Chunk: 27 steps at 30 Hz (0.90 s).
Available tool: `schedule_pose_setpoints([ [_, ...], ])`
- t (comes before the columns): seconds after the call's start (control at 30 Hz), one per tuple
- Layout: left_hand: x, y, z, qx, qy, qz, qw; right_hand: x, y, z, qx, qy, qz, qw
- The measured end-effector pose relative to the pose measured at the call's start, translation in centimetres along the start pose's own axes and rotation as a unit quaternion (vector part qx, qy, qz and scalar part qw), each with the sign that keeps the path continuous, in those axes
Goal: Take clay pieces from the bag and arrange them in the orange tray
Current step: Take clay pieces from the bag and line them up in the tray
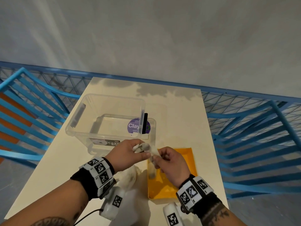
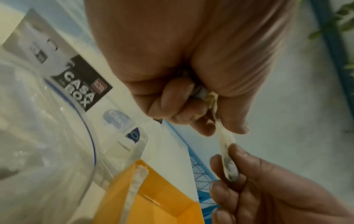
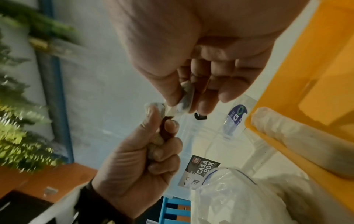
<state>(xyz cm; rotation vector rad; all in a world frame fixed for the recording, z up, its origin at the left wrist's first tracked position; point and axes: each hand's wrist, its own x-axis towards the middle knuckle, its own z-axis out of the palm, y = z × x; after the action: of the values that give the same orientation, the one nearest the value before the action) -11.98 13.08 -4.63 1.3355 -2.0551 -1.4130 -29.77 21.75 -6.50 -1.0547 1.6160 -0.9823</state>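
Observation:
Both hands hold one pale, stretched clay piece point(image 1: 152, 150) in the air over the far left corner of the orange tray point(image 1: 164, 188). My left hand point(image 1: 143, 150) grips one end in curled fingers, thumb on top. My right hand point(image 1: 158, 156) pinches the other end between thumb and forefinger. The left wrist view shows the clay strip point(image 2: 226, 145) running from the left hand point(image 2: 201, 109) down to the right fingers point(image 2: 222, 188). A long clay roll point(image 1: 152, 170) lies along the tray's left wall, also seen as a clay roll point(image 3: 296, 144). The clear plastic bag point(image 1: 128, 176) lies on the table under my left wrist.
A clear plastic box point(image 1: 76, 124) with a purple clay label stands just beyond the hands, its lid beside it. The cream table point(image 1: 195, 121) is narrow, with blue railing point(image 1: 244, 111) and blue chairs on both sides. A cable runs off the near edge.

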Motion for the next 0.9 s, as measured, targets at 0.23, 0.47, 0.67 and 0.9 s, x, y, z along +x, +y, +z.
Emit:
schedule_pose_setpoints([
  [0.23,1.1,0.3,1.9,-0.157,0.004,-0.064,0.985,-0.1,1.6,0.5,0.037,0.025,0.017,0.999],
  [0.47,1.5,-1.2,2.6,-0.056,-0.036,-0.052,0.996,0.6,2.2,-0.7,-0.038,0.01,-0.034,0.999],
  [0.67,1.3,-3.5,2.0,-0.047,0.006,-0.086,0.995,2.4,5.5,-1.8,-0.195,-0.026,0.048,0.979],
  [0.9,1.0,-5.4,1.5,-0.085,0.025,-0.132,0.987,2.7,8.9,0.7,-0.274,-0.133,0.142,0.942],
])
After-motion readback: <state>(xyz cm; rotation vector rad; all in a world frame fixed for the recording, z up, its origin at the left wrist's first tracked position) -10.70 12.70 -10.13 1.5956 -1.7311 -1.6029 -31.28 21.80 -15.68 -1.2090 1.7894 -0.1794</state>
